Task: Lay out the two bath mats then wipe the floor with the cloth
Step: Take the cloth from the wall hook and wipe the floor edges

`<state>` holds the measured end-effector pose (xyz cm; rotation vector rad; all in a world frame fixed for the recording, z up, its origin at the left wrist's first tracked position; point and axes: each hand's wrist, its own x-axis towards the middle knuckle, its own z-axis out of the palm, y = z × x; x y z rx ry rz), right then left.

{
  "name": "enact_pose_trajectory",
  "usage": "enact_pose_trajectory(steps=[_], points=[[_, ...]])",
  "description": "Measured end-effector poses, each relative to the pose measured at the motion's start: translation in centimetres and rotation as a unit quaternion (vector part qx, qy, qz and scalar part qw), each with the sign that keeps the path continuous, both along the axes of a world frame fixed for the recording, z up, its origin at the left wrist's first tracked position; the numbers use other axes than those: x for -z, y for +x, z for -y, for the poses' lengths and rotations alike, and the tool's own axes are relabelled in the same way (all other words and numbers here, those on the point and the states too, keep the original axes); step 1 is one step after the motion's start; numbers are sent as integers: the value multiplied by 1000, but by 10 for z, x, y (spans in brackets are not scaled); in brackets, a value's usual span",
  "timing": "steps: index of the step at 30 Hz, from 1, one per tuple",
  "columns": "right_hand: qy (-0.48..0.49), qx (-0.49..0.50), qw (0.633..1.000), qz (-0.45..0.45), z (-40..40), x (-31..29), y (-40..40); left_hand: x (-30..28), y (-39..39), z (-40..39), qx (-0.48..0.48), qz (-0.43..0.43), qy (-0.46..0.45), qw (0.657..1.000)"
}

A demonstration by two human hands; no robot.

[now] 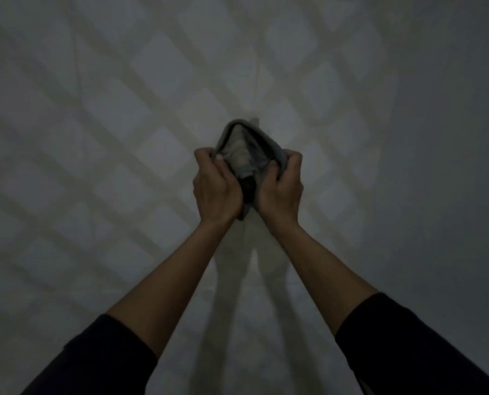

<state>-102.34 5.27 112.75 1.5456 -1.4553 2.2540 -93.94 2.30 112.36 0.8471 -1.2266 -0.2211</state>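
My left hand (216, 189) and my right hand (280, 189) both grip a folded grey cloth (243, 149), held in the air between them. Its lower part is hidden by my palms. The dim, blurred surface (95, 138) behind shows only a faint diamond pattern.

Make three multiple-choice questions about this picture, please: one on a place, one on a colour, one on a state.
1. Where is the cloth?
A. flat on the floor
B. between both hands
C. over one forearm

2. What colour are the sleeves?
A. dark
B. white
C. red

3. How is the cloth?
A. spread flat
B. bunched and folded
C. rolled into a tube

Answers:
1 B: the left hand and right hand grip the cloth from either side.
2 A: both sleeves look dark.
3 B: its edges curl over into a folded bundle.
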Motion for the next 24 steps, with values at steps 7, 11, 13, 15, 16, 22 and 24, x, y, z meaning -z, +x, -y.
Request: enact_pose_trajectory(steps=[7, 11, 13, 15, 16, 22, 24], points=[[140, -31, 987, 73, -37, 57, -14, 80, 30, -24, 71, -29, 240, 968], [268, -84, 955, 93, -74, 101, -31, 121, 36, -73, 153, -63, 360, 918], [332, -98, 937, 51, -99, 125, -47, 139, 38, -106, 175, -13, 394, 902], [387, -94, 917, -10, -126, 156, -65, 165, 40, -136, 186, 58, 415, 889], [407, -90, 909, -33, -140, 173, -73, 180, 41, -149, 194, 87, 427, 879], [533, -131, 826, -132, -229, 291, -96, 285, 50, -227, 171, 268, 541, 779], [554, -152, 806, -144, -248, 324, -97, 314, 52, -246, 184, 261, 578, 751]])
